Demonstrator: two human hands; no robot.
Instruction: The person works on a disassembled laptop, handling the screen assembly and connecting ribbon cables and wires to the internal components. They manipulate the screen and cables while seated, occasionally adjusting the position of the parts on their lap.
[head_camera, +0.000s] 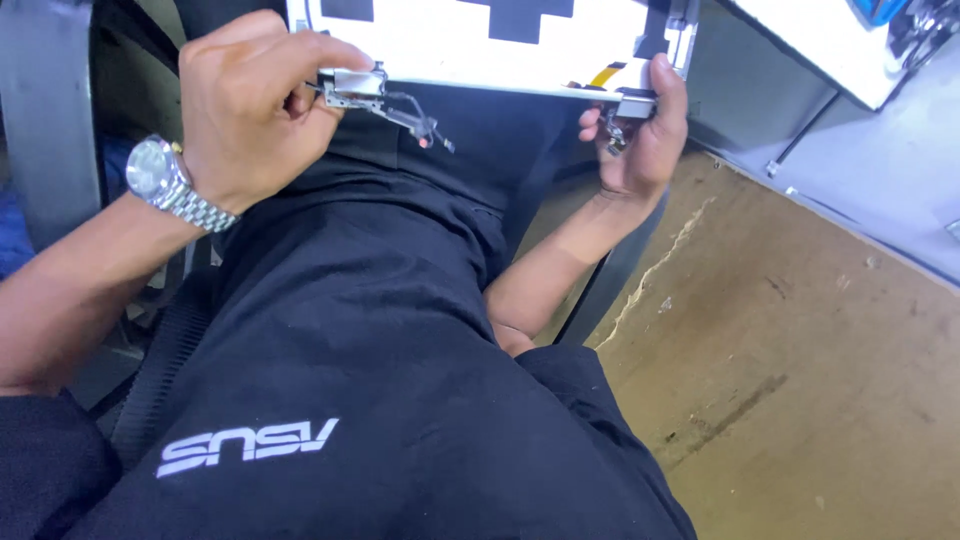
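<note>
A flat white panel (480, 50) with black square marks lies across my lap at the top of the view. My left hand (250, 100), with a silver wristwatch (165, 180) on its wrist, is closed around the panel's left metal hinge (350, 88), where thin wires and a small connector (425, 130) hang loose. My right hand (640, 140) grips the panel's right metal hinge (635, 103) from below, thumb up along the edge. A yellow flat cable (605, 75) shows near that corner.
My black shirt and trousers (380, 330) fill the middle of the view. A worn brown floor (800, 370) lies to the right. A grey table leg and frame (800, 135) stand at the upper right, and a dark chair edge (40, 120) at the left.
</note>
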